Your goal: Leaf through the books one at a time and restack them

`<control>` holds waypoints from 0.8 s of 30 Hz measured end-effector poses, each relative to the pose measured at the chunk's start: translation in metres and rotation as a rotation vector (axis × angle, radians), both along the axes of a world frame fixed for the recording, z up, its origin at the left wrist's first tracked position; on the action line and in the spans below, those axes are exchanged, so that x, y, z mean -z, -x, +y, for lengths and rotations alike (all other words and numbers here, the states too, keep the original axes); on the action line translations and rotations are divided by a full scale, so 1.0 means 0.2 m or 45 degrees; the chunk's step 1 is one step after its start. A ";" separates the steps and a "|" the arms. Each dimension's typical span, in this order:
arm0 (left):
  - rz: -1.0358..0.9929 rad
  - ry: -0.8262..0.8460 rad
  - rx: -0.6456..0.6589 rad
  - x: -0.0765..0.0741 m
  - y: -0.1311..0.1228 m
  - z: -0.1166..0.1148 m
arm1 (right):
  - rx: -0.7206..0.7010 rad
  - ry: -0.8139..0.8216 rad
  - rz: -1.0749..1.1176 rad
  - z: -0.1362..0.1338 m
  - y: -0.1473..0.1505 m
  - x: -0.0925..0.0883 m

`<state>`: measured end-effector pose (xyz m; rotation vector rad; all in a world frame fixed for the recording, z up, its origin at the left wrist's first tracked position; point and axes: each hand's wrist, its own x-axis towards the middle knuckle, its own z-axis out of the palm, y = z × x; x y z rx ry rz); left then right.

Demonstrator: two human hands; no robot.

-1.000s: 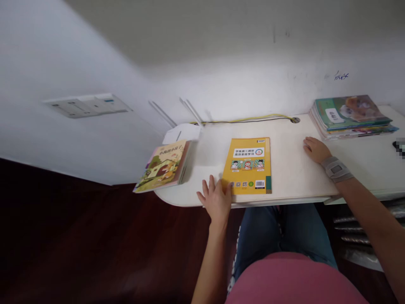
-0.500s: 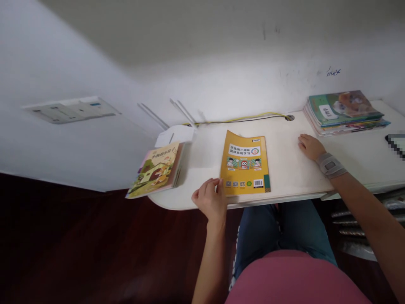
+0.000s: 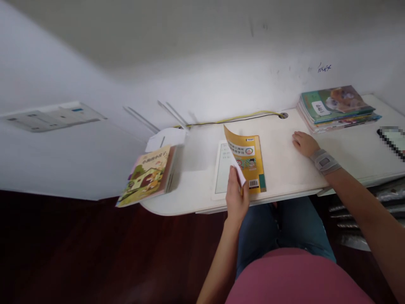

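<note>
Left hand: at the near edge of the desk, raised off the surface; fingers clenched in a pinch on the lifted left edge of the booklet, not released

Right hand: flat on the desk, fingers relaxed, holding nothing; well right of the booklet; wrist brace fitted above it

Booklet: yellow, mid-desk, long axis running near to far with a slight tilt; cover curled up and rightward, apparently hinged along the right edge; body lies beyond and right of the pinching fingers; left hand is the nearer

Page: white, exposed left of the curled cover

Desk: white, rounded left end

Others: picture book overhanging the left edge; loose white paper beyond it; stack of books far right; yellow and black cable along the far edge
</note>
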<state>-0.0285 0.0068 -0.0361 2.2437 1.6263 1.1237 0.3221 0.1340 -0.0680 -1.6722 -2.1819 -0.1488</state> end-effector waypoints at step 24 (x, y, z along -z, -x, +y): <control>0.725 -0.014 0.680 -0.01 -0.54 0.08 | 0.090 0.143 -0.028 -0.02 0.06 -0.07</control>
